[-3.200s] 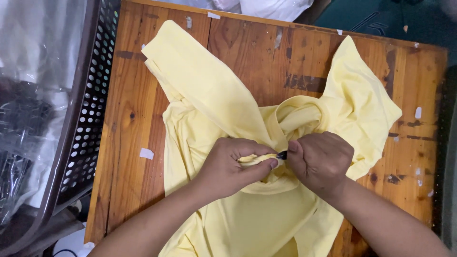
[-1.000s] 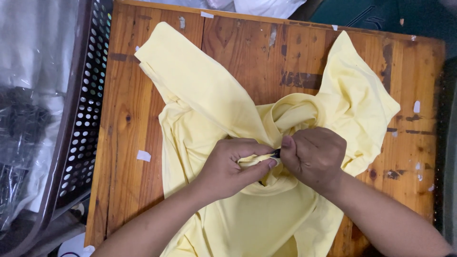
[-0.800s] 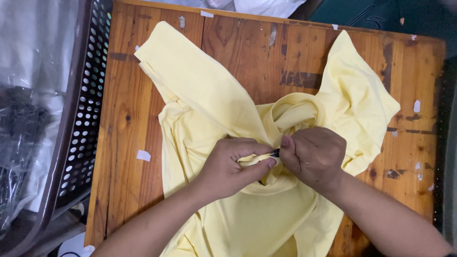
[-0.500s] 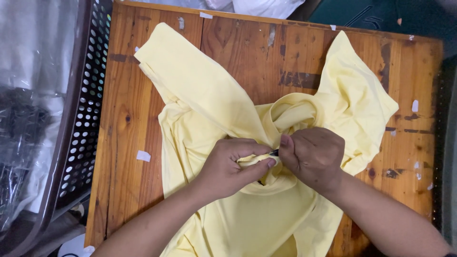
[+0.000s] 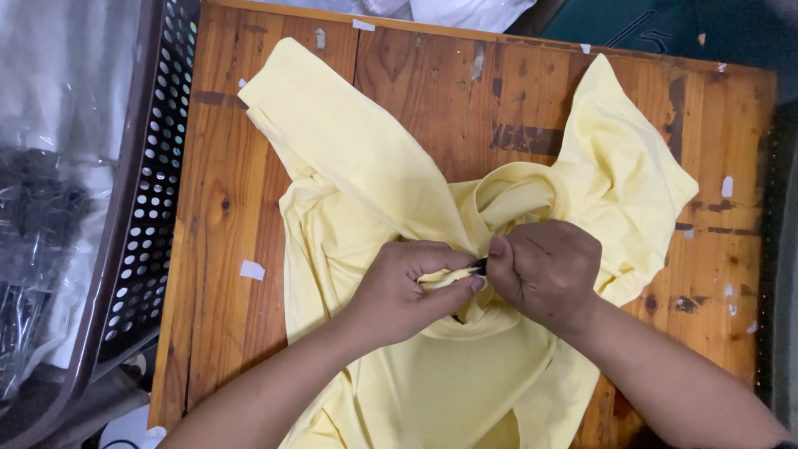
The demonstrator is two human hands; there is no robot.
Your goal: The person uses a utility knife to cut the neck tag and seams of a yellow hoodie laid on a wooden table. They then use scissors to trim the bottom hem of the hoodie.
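At the middle of a worn wooden table [image 5: 224,166], a left hand [image 5: 399,291] and right hand [image 5: 544,274] pinch a pale yellow shirt [image 5: 374,183] around a small dark tool [image 5: 480,266], best worked with fabric taut.

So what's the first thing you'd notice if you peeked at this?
The big pale yellow shirt spread over the wooden table jumps out first. In the middle, the left hand and right hand pinch its fabric together around a small dark thing. A black perforated basket sits along the table's left edge.
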